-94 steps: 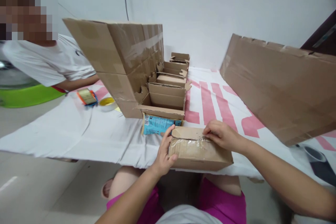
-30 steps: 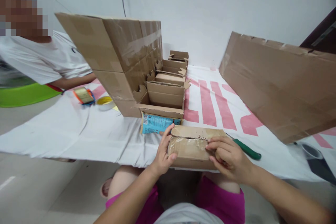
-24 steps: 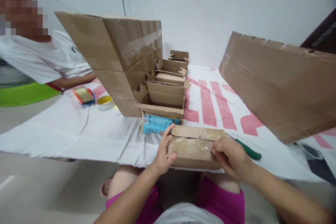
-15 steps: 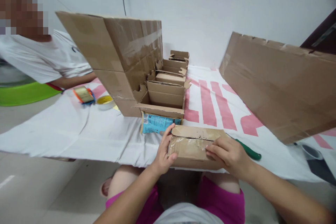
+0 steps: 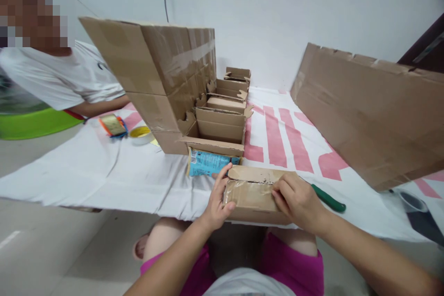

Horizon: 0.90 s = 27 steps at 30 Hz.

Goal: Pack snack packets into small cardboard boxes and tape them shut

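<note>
Right hand [image 5: 299,201] has been shifted back left along the tape, fingers pressed flat on the box [image 5: 252,194]; left hand [image 5: 218,200] stays clasped on its left end, at the sheet's [image 5: 104,175] near edge

The box [image 5: 251,196] is matt brown cardboard with a glossy strip of clear tape [image 5: 248,189] wrinkled across its top. The packet [image 5: 208,164] behind it is shiny blue printed plastic. The sheet [image 5: 104,175] beneath looks like smooth white plastic, creased, with matt pink print. The handle [image 5: 328,198] is glossy green plastic.
</note>
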Available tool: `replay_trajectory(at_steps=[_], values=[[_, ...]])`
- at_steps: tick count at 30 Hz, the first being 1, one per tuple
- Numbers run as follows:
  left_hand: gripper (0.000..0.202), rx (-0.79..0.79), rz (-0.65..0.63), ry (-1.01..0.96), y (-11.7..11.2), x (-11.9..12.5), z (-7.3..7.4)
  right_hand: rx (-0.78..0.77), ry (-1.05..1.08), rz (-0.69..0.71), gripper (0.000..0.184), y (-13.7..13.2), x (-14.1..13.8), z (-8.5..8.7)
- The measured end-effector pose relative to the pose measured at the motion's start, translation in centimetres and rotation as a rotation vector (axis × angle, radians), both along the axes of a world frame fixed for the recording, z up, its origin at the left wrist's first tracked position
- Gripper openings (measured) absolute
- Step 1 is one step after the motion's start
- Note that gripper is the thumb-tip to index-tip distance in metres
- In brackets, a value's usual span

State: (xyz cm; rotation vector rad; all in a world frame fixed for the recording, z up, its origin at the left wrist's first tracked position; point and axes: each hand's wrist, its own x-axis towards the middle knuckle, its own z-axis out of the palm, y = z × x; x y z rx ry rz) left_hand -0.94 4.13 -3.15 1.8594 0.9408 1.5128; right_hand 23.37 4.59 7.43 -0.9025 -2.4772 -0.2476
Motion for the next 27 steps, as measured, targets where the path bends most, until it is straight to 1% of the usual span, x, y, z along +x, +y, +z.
replay_trajectory(at_steps=[6, 9, 16, 23, 27], values=[[0.063, -0.003, 0.004, 0.006, 0.02, -0.04, -0.01, 0.028, -0.018, -0.073, 0.018, 0.12, -0.42, -0.33], [0.063, -0.007, 0.003, 0.009, -0.01, -0.08, -0.07, 0.016, 0.007, -0.110, 0.016, 0.17, -0.56, -0.39], [0.063, -0.005, 0.007, 0.017, -0.03, -0.04, 0.11, -0.035, 0.041, -0.134, 0.013, 0.19, -0.70, 0.05], [0.063, 0.002, 0.007, 0.015, 0.01, -0.03, 0.11, 0.046, 0.033, -0.221, 0.013, 0.48, -0.96, -0.09], [0.065, -0.009, 0.004, 0.015, 0.03, -0.10, 0.00, 0.031, 0.065, -0.232, 0.012, 0.82, -0.64, 0.11]])
